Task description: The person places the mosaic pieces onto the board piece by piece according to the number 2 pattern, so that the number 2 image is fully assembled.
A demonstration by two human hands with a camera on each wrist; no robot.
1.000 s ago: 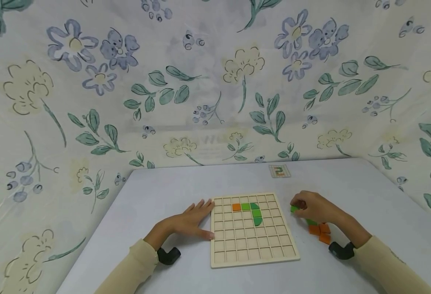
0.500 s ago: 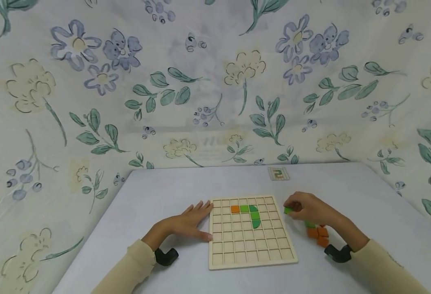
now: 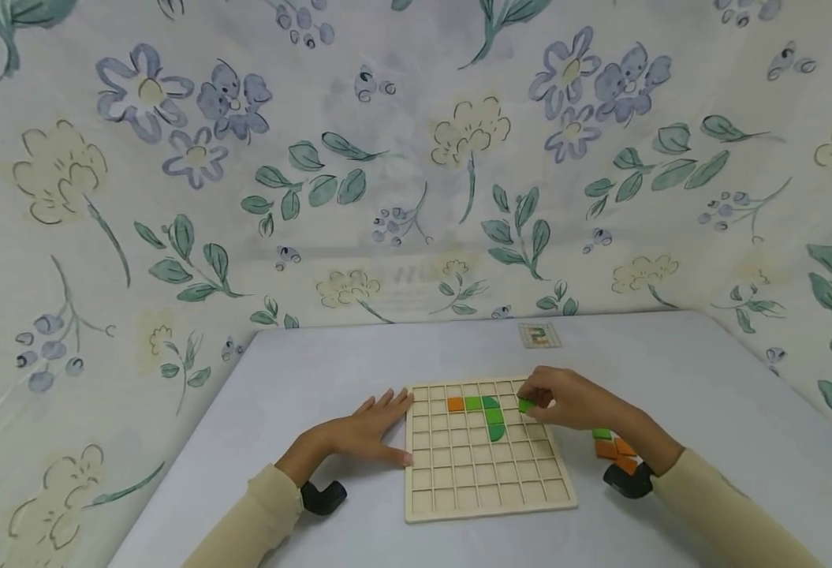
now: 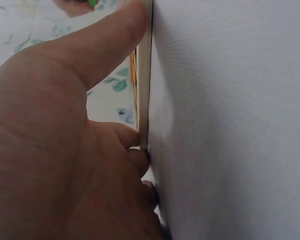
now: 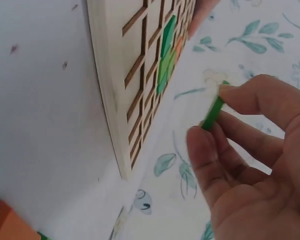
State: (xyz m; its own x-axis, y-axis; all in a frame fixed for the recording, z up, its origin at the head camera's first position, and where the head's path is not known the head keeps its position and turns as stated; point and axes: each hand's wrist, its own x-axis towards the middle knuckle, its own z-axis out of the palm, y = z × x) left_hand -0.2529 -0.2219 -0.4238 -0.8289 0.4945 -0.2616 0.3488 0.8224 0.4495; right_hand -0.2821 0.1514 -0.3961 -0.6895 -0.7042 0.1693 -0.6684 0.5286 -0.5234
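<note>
A wooden grid board lies on the table. On it are an orange square tile, a light green square tile, and a run of green tiles with rounded ends. My left hand rests at the board's left edge, its fingers spread and touching the rim. Over the board's upper right part, my right hand pinches a green tile between thumb and fingers. In the right wrist view that tile is held edge-on, apart from the board.
To the right of the board lie several loose orange tiles and a green tile. A small pattern card lies near the table's back edge. Flowered cloth hangs behind the table.
My right hand has moved left with the green tile, from beside the loose tiles to over the board's right side. The left hand stays at the board's edge.
</note>
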